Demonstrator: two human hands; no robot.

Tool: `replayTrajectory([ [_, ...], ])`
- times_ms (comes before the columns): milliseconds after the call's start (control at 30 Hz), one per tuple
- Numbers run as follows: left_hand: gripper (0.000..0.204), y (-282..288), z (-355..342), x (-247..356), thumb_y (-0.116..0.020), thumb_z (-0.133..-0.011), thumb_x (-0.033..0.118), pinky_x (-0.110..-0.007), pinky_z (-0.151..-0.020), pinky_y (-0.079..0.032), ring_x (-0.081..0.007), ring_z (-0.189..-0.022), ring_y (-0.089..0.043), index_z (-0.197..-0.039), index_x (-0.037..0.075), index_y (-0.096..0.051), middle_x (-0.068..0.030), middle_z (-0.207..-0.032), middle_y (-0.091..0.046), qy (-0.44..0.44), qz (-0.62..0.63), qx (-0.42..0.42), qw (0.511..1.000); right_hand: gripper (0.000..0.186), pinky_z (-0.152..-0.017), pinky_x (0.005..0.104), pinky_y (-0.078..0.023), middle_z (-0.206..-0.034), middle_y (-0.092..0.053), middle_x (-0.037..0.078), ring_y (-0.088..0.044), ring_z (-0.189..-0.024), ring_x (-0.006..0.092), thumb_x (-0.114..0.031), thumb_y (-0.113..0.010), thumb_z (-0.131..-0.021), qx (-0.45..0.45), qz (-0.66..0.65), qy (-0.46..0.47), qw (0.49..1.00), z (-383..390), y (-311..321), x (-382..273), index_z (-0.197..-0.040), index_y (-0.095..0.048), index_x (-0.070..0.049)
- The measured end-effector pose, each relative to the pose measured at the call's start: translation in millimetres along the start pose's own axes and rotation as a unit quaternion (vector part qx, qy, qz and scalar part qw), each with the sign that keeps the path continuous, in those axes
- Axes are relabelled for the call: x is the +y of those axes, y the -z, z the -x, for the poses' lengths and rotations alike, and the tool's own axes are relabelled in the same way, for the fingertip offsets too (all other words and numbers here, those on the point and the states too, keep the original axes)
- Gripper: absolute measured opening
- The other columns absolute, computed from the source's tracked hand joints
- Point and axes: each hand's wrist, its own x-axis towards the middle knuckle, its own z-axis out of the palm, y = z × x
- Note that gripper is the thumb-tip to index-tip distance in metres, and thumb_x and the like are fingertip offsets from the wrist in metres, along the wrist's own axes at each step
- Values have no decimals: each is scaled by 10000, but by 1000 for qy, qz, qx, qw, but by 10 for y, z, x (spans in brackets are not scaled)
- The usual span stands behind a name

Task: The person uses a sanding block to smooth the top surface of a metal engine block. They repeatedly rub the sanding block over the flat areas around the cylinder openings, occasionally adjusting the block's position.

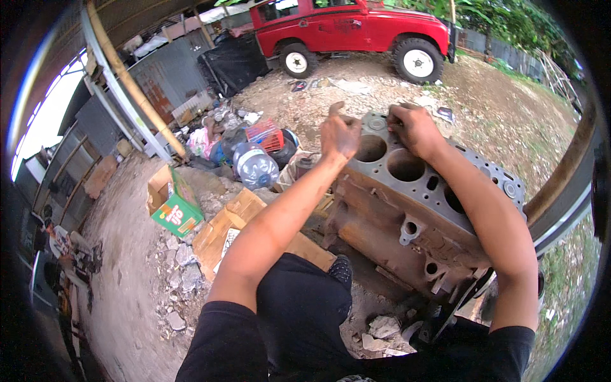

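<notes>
A rusty metal engine block [388,216] stands in front of me, its flat top pierced by large round bores [405,164] and smaller holes. My left hand [340,134] is at the block's far left corner, index finger raised and thumb apart, with nothing visible in it. My right hand [412,127] is bent over the far end of the top face, right of the other hand, fingers curled together at the surface; whatever is between them is hidden.
A green box [175,207] and flattened cardboard [210,248] lie left, near rubble and plastic jugs [254,167]. A red off-road car [350,32] stands behind. A bamboo pole [140,95] rises left. A person [63,245] is at the far left edge.
</notes>
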Motion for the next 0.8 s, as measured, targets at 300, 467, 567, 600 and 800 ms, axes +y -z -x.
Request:
replayTrajectory([
  [300,370,145,21,52,-594,-957,146,-309,-928,-567,-192,-1019,-764,-1274,-5,-713,-108,-1079,-821,31,72,-109,991,64,-786,417,-576,-833,-746,130,-741,-813,326,-23,-716,-863,-16,-62,-13,998,-88,111,124,-926,-705,-21],
  [467,344,113,36,72,-618,-951,165,-338,-920,-574,-226,-1017,-775,-1235,6,-728,-128,-1038,-819,10,73,-88,993,54,-783,422,-585,-844,-773,113,-760,-831,319,-56,-722,-874,-27,-45,-21,998,-76,64,87,-922,-720,-30],
  [567,309,132,-20,-8,-639,-928,170,-378,-889,-590,-275,-946,-793,-1177,26,-752,-139,-994,-817,-32,69,-60,995,72,-784,420,-587,-842,-768,117,-761,-832,310,-62,-734,-861,-25,-40,-21,999,-149,71,78,-932,-730,-51],
  [600,308,102,13,29,-638,-932,169,-378,-890,-589,-275,-948,-792,-1184,27,-746,-135,-990,-818,-40,66,-62,995,68,-776,435,-592,-836,-763,132,-756,-824,338,-76,-739,-853,-7,-82,-37,996,-70,70,111,-920,-733,-70],
  [800,326,127,57,0,-630,-975,151,-343,-927,-563,-223,-1026,-770,-1274,50,-712,-110,-1058,-820,-7,59,-61,996,65,-752,396,-582,-817,-759,104,-759,-796,278,-37,-733,-871,-28,-46,-33,998,-175,110,-61,-934,-713,-37],
])
